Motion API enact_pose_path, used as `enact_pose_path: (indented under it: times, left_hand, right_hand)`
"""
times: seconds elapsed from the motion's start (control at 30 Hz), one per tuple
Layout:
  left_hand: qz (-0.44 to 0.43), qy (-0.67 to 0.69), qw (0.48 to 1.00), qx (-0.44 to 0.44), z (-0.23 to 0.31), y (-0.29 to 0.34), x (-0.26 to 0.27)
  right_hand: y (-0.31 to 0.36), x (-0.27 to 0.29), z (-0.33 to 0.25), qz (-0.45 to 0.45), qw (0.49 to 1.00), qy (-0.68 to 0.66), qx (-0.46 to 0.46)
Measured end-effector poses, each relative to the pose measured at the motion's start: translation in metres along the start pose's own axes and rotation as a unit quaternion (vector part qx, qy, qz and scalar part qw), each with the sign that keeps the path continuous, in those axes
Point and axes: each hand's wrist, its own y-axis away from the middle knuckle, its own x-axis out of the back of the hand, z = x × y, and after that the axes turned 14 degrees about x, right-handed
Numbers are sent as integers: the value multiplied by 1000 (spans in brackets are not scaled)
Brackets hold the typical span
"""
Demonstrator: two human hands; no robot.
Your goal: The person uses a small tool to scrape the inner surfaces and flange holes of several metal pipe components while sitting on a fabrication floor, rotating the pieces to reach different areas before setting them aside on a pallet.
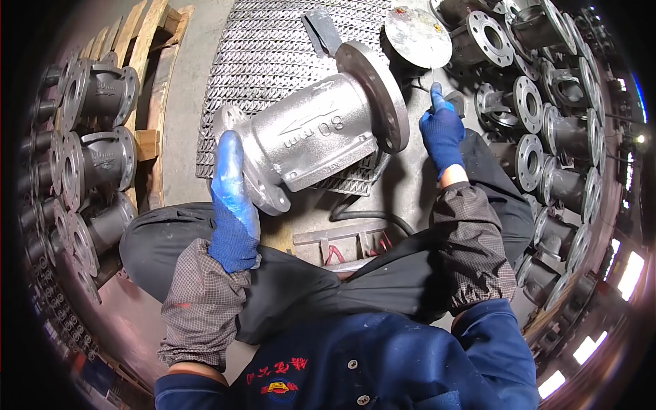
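A silver-grey flanged valve body (311,130) lies tilted in front of me, with raised lettering and an arrow on its side. My left hand (234,198), in a blue glove, grips its near left flange; the fingers behind the metal are hidden. To the right, my gloved right hand (443,135) is closed around a thin blade-like tool (436,76), index finger stretched along it. The tool points at a round plate (418,37) smeared with pale stuff and a little red and yellow. Its handle is hidden in my fist.
Under the valve body lies a metal grid mat (253,61) with a dark flat strip (321,33) on it. Flanged castings are stacked at the right (527,104) and left (102,160), near a wooden pallet (158,102). A black hose (372,215) and metal frame (342,239) sit between my legs.
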Motion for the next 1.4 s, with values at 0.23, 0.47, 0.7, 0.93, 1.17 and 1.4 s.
enact_pose_path:
  times: [0.23, 0.47, 0.7, 0.93, 1.17, 1.4]
  left_hand:
    - [0, 36, 999, 41, 11, 5, -4]
    - [-15, 65, 997, 44, 2, 3, -5]
    - [-14, 64, 997, 48, 2, 2, -8]
    - [-22, 70, 996, 54, 3, 2, -3]
    - [-28, 36, 999, 24, -2, -1, 1]
    - [3, 53, 998, 38, 2, 4, -3]
  right_hand:
    - [5, -35, -29, 7, 999, -14, -47]
    - [20, -25, -10, 161, 983, -71, -54]
    - [-3, -31, 7, 133, 985, -98, -51]
    - [24, -25, 4, 156, 943, -281, -84]
    - [-5, -30, 19, 188, 885, -399, -149]
    - [-1, -41, 21, 204, 946, -252, -11]
